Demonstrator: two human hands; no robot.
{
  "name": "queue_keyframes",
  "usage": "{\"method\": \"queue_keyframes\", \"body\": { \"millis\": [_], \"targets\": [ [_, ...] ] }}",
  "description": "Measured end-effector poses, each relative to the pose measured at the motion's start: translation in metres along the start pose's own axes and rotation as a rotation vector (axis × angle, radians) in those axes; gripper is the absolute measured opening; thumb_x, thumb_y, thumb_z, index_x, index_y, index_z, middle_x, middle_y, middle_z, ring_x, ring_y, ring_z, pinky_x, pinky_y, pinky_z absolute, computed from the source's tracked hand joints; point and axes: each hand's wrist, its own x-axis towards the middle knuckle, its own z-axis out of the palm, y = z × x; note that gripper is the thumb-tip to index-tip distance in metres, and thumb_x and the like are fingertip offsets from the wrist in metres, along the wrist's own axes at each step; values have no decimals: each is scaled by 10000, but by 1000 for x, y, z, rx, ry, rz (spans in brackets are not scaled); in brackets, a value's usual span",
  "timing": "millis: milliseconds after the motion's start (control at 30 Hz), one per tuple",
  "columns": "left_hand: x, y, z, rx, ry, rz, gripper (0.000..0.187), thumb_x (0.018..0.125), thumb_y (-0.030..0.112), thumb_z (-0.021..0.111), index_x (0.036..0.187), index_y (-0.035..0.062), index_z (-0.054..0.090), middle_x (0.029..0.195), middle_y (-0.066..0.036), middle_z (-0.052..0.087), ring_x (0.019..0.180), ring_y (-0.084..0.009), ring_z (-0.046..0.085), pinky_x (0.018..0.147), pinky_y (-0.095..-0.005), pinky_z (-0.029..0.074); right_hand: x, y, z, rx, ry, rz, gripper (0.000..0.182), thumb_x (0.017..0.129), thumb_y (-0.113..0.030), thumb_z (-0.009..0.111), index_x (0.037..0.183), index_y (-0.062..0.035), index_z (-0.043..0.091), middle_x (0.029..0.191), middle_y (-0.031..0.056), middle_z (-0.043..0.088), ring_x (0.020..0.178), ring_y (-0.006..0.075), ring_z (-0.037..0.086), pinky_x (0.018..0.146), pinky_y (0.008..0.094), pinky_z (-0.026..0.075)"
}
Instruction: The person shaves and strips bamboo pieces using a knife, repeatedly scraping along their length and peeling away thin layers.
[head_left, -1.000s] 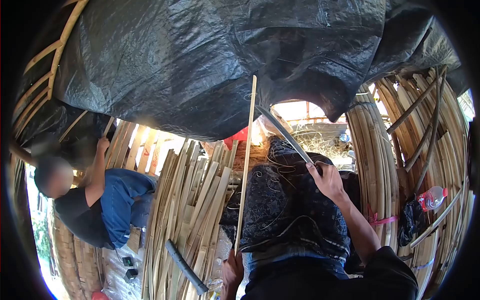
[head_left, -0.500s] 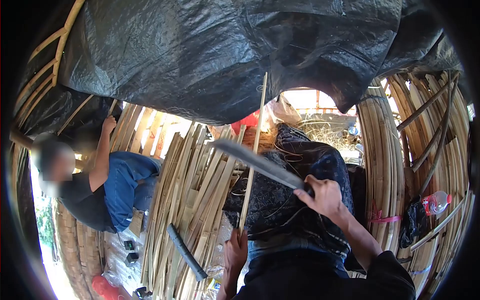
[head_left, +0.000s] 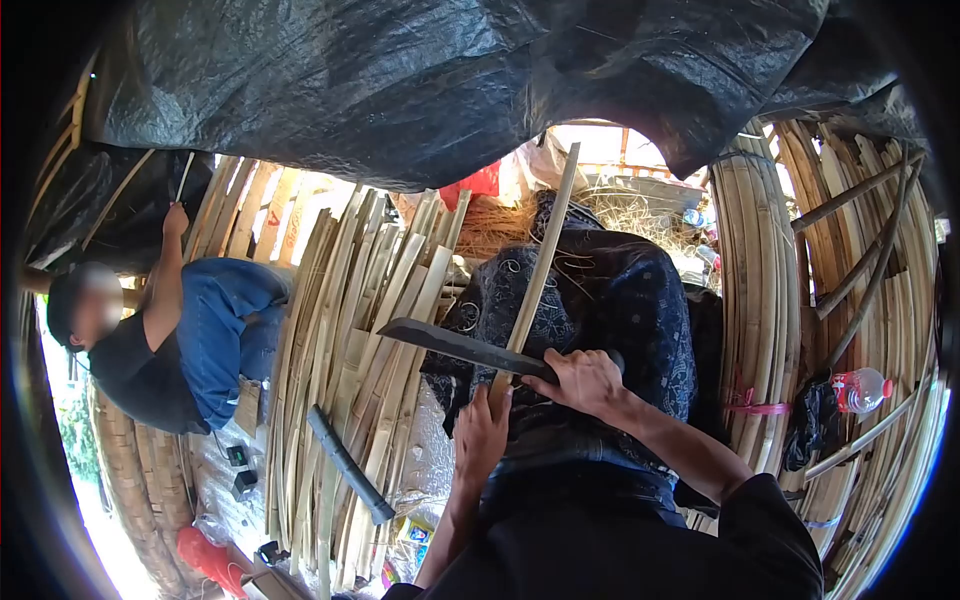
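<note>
Bamboo strip (head_left: 546,252), lower end in tight left fingers (head_left: 482,410), machete (head_left: 460,346) in tight right fingers (head_left: 575,368).

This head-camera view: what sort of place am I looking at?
Probably a makeshift workshop for bamboo or wood: bundled strips stand at the right, a black tarp hangs above, and the right hand grips a long knife.

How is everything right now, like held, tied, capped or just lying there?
Machete: held in right hand, blade across the bamboo strip
Bamboo strip: gripped in left hand
Bamboo bundle: tied with pink band
Plastic bottle: capped
Dark rod: lying on bamboo slats
Black tarp: wrinkled, sagging
</note>
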Motion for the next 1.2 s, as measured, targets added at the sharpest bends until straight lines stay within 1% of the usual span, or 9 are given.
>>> {"method": "queue_keyframes", "body": {
  "millis": [133,200,467,567,633,767,900,1100,1200],
  "targets": [
    [0,-10,-6,-98,-51,-27,449,1045,360,648,1232,-47,612,892,-327,695,818,-535,668,702,-605,514,4,2,6,-1,37,1,530,940,-587,711,880,-62,666,574,146,657,546,332,711,522,438,586],
    [-4,-12,-13,-204,-107,-118,429,1053,344,638,1207,-56,620,874,-331,687,824,-538,666,690,-594,509,10,3,8,-10,35,8,530,941,-589,708,872,-64,669,572,144,655,545,332,710,522,437,586],
    [-39,0,-45,-206,-162,-269,307,1064,309,621,1092,4,611,806,-306,682,785,-534,668,640,-580,483,17,8,16,-52,-97,-5,603,938,-670,651,844,-75,685,611,156,687,561,333,719,539,453,593],
    [-52,3,-54,-273,-138,-295,300,1063,320,626,1061,21,600,788,-299,677,772,-527,674,620,-574,473,17,10,20,-71,-58,6,593,939,-665,653,841,-81,682,613,157,690,564,341,720,531,453,589],
    [-66,-2,-64,-243,-221,-403,310,1061,323,633,1040,15,603,780,-294,678,776,-525,678,617,-559,480,19,13,21,-73,-41,20,591,940,-664,652,836,-83,677,611,161,687,569,351,721,537,461,593],
    [-94,-14,-84,-220,-244,-440,330,1052,333,648,995,10,612,763,-290,674,761,-522,681,614,-545,488,30,19,23,-57,-42,82,599,956,-656,635,832,-73,684,612,185,680,597,387,726,565,492,603],
    [-127,-28,-100,-160,-242,-462,336,1030,324,673,939,7,611,731,-282,666,702,-497,687,586,-525,491,55,34,25,-51,-6,161,629,966,-656,617,813,-52,708,628,206,686,628,414,730,604,508,613],
    [-153,-38,-117,-143,-185,-438,330,1019,294,680,881,6,595,675,-249,639,626,-456,678,546,-492,478,77,46,25,-53,-139,146,657,969,-680,592,885,-44,738,731,250,718,733,437,745,687,535,615],
    [-170,-47,-126,-132,-249,-498,342,1019,312,675,888,8,591,649,-230,616,559,-398,644,525,-461,451,77,56,33,-65,-76,155,651,972,-680,584,919,-52,748,739,249,722,735,441,743,707,535,614]
  ]
}}
